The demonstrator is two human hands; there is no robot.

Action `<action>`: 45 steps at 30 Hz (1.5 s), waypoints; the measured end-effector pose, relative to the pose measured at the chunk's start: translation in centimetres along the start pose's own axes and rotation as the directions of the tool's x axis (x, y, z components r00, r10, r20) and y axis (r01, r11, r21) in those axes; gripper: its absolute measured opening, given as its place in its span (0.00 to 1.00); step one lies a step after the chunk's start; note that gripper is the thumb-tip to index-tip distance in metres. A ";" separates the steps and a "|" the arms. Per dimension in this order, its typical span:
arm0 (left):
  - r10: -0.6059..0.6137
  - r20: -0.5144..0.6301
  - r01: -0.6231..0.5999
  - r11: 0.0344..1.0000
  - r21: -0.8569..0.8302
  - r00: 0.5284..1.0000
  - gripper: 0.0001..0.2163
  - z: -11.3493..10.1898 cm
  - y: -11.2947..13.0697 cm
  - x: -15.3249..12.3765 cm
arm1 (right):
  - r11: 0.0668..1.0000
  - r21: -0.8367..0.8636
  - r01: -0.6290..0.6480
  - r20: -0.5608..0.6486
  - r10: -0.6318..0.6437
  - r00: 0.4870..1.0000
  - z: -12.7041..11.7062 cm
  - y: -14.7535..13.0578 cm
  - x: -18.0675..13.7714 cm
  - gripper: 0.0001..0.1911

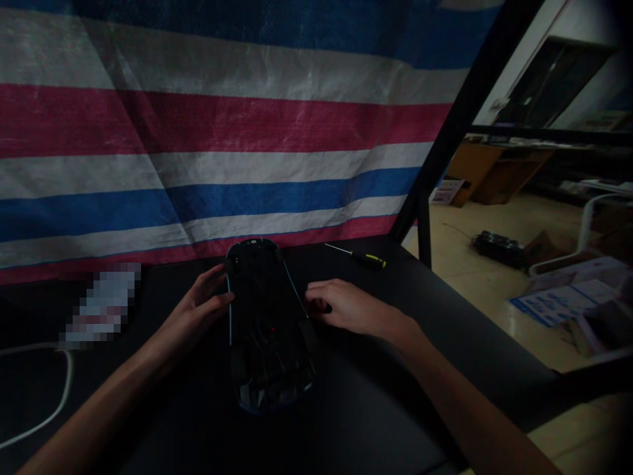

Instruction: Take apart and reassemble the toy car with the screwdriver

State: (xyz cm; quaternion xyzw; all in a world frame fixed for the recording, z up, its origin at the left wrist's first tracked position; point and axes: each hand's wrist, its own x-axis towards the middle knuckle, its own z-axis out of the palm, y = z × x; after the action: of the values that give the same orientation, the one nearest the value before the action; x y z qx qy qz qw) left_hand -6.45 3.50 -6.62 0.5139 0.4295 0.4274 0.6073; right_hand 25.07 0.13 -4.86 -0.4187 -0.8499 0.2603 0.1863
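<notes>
A dark toy car body [267, 323] with a thin blue edge lies lengthwise in the middle of the black table [376, 409]. My left hand [198, 303] rests against its left side, thumb and fingers touching the shell near the front wheel. My right hand [346, 307] lies on the table at the car's right side, fingers curled down by a rear wheel; whatever sits under the fingertips is too dark to make out.
A small screwdriver [363, 257] with a yellow and black handle lies at the table's back right. A white cable [44, 409] loops at the left. A striped tarp [208, 132] hangs behind. Cartons and papers [568, 297] sit on the floor to the right.
</notes>
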 end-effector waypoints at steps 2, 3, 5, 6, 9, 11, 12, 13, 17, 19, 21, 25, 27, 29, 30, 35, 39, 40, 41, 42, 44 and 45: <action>-0.012 0.013 0.012 1.000 0.014 1.000 0.32 0.0 0.1 -0.1 | 1.000 0.022 -0.014 -0.025 0.014 1.000 0.1 0.1 0.0 0.06; -0.021 0.015 0.021 1.000 0.019 1.000 0.32 0.0 0.1 -0.2 | 0.999 0.041 -0.025 -0.044 0.027 0.999 0.2 0.2 0.0 0.05; -0.035 0.014 0.035 0.999 0.022 0.999 0.32 0.2 0.3 -0.3 | 0.995 0.080 -0.050 -0.095 0.058 0.994 0.2 0.4 0.1 0.02; -0.040 0.015 0.040 0.999 0.023 0.999 0.32 0.3 0.3 -0.4 | 0.992 0.111 -0.061 -0.127 0.075 0.989 0.1 0.5 0.2 0.02; -0.038 0.012 0.038 0.999 0.022 0.999 0.32 0.5 0.4 -0.5 | 0.947 0.313 -0.071 -0.225 0.146 0.963 0.1 0.2 0.7 0.07; -0.031 0.003 0.031 0.999 0.028 1.000 0.31 0.6 0.5 -0.5 | 0.880 0.469 -0.070 -0.253 0.209 0.945 0.3 -0.2 1.1 0.08; -0.028 -0.001 0.028 0.999 0.032 1.000 0.31 0.7 0.5 -0.6 | 0.849 0.524 -0.074 -0.251 0.236 0.939 0.5 -0.4 1.2 0.07; -0.024 -0.002 0.025 0.999 0.037 1.000 0.30 0.7 0.5 -0.6 | 0.828 0.555 -0.081 -0.243 0.255 0.936 0.7 -0.5 1.4 0.07; -0.020 -0.001 0.020 0.999 0.045 1.000 0.30 0.6 0.4 -0.5 | 0.777 0.624 -0.081 -0.212 0.269 0.940 1.5 -0.8 1.9 0.06; -0.021 -0.002 0.022 0.999 0.046 1.000 0.30 0.4 0.2 -0.4 | 0.761 0.645 -0.066 -0.209 0.259 0.943 1.8 -0.8 2.0 0.05; -0.026 0.002 0.026 0.999 0.047 1.000 0.29 0.3 0.1 -0.3 | 0.750 0.659 -0.057 -0.207 0.253 0.945 1.9 -0.8 2.1 0.04; -0.033 0.003 0.032 0.999 0.027 0.999 0.29 0.4 0.1 -0.3 | 0.735 0.674 -0.073 -0.199 0.276 0.940 2.2 -0.9 2.2 0.04; -0.034 0.002 0.034 0.999 0.024 0.999 0.30 0.5 0.1 -0.3 | 0.731 0.677 -0.088 -0.187 0.286 0.940 2.2 -0.9 2.1 0.06; -0.030 0.005 0.030 0.999 0.031 1.000 0.31 0.5 0.1 -0.3 | 0.729 0.678 -0.098 -0.172 0.286 0.943 2.2 -0.9 2.1 0.07; -0.025 0.006 0.024 0.999 0.037 1.000 0.31 0.4 0.1 -0.3 | 0.728 0.678 -0.101 -0.165 0.285 0.944 2.1 -0.8 2.1 0.08; -0.013 0.004 0.013 0.997 0.079 1.000 0.31 0.5 0.2 -0.2 | 0.733 0.673 -0.099 -0.163 0.277 0.947 1.9 -0.6 2.0 0.07; -0.029 0.012 0.027 0.993 0.114 1.000 0.31 0.5 0.3 -0.4 | 0.702 0.709 -0.067 -0.211 0.301 0.930 1.6 -0.3 2.0 0.07; -0.035 0.021 0.032 0.992 0.125 0.999 0.30 0.4 0.3 -0.4 | 0.693 0.718 -0.058 -0.222 0.307 0.926 1.5 -0.2 1.9 0.07; -0.040 0.032 0.036 0.990 0.133 0.999 0.30 0.3 0.3 -0.4 | 0.691 0.721 -0.051 -0.233 0.311 0.922 1.4 -0.1 1.9 0.07; -0.043 0.042 0.037 0.990 0.137 0.998 0.30 0.3 0.3 -0.3 | 0.696 0.716 -0.048 -0.243 0.313 0.918 1.2 0.0 1.9 0.06; -0.043 0.053 0.035 0.990 0.140 0.998 0.30 0.1 0.1 -0.3 | 0.727 0.685 -0.050 -0.269 0.316 0.910 0.8 0.1 1.7 0.05; -0.039 0.052 0.031 0.989 0.142 0.998 0.30 0.1 0.1 -0.2 | 0.747 0.662 -0.052 -0.285 0.315 0.905 0.6 0.1 1.6 0.05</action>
State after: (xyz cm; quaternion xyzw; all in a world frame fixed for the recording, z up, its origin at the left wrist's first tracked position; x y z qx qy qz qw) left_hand -6.47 3.26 -6.51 0.5593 0.4511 0.3710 0.5883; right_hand 23.83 1.32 -5.26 -0.4549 -0.6105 0.4655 0.4513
